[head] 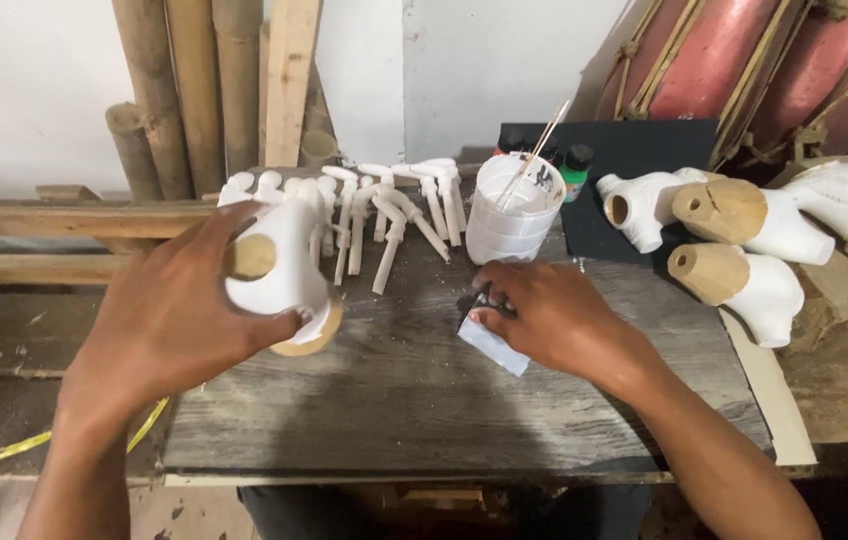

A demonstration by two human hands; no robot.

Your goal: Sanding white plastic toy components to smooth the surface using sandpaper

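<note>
My left hand [179, 320] grips a white-painted wooden puppet torso [284, 270] with bare wood showing at its ends, held above the grey wooden board [394, 400]. My right hand [544, 315] rests on the board, fingers pressed on a small pale folded sheet [494, 345], probably sandpaper. Just beyond it stands a white plastic cup [514, 210] with thin sticks in it.
A row of white-painted limb pieces [384, 215] lies at the board's far edge. Three more white torsos [734, 240] rest at right beside a black sheet [614, 190] and small paint bottles [576, 165]. Bamboo poles [184, 90] and planks lean on the wall.
</note>
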